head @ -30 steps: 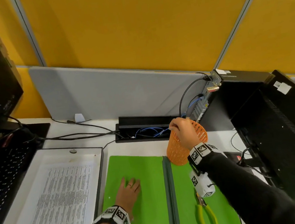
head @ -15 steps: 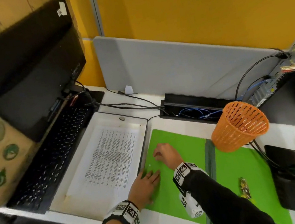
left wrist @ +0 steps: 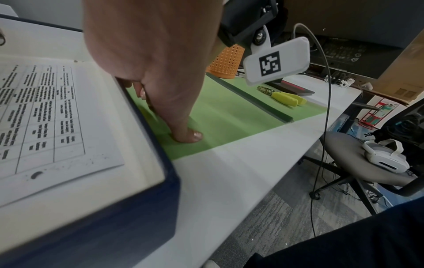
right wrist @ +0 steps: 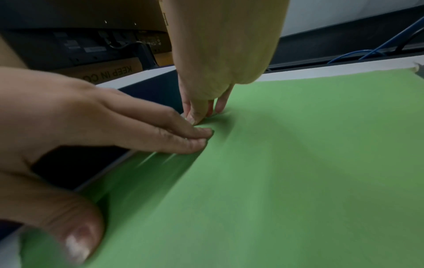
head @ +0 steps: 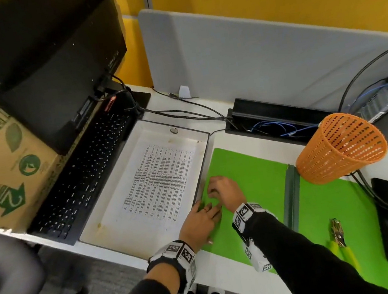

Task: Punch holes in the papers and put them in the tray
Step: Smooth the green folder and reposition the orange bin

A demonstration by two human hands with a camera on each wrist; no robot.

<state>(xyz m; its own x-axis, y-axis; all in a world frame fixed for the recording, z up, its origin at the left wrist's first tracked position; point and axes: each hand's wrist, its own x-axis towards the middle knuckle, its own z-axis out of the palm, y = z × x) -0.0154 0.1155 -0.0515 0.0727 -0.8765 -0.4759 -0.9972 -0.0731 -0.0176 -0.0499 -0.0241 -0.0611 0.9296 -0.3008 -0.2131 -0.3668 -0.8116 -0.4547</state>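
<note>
Together, both hands meet on the green sheet (head: 248, 171) beside the tray (head: 203, 150): left hand (head: 199, 220) pressing flat, right hand (head: 224, 190) with fingertips (right wrist: 195, 116) curled, their hold hidden; printed paper (head: 158, 184) lies in the tray.

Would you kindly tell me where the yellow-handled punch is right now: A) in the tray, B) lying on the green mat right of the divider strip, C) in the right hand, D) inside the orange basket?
B: the punch lies untouched on the green mat, right of the divider strip.
</note>
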